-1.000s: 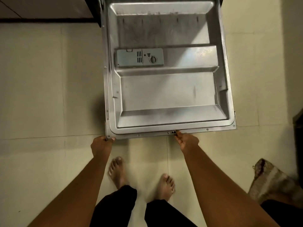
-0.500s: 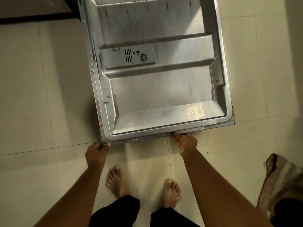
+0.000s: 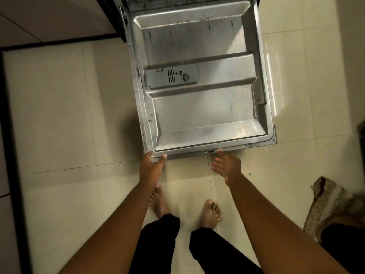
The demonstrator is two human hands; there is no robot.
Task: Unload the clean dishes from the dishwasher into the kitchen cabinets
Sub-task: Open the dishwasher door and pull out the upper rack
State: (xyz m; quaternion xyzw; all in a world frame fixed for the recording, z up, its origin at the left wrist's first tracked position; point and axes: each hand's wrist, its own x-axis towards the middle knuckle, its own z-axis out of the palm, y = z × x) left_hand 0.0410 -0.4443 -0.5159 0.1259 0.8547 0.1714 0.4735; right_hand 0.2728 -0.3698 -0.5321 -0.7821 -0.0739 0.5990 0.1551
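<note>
Nearest the camera: two legs in dark trousers, bare feet on the pale tiled floor, both forearms reaching fwd. A woven mat lies at the right edge, partly cut off by the frame & blurred.

Left hand grips the near-left corner of the dishwasher door: thumb tip lies on the top of the door's rim, other fingers wrap round the corner, mostly hidden under the edge. Right hand is relaxed, palm turned inward, fingers straight & spread, holding nothing; one fingertip reaches the near rim just beside the small latch at mid-edge, prob. touching it, though contact is hard to confirm from this angle.

The door itself lies folded down, roughly flat, inner steel face up, its near edge right at the fingers of both hands. Midway along the inner face, left of centre, sits the grey detergent dispenser w/ a round knob and vent slots. The steel looks streaked w/ dull marks near the hinge end.

Farther back, the tub opening is cut off by the top of the frame; only a thin dark strip w/ what may be rack wires shows, too little to make out any dishes. Upper left, a cabinet front w/ a dark plinth runs beside the machine.
</note>
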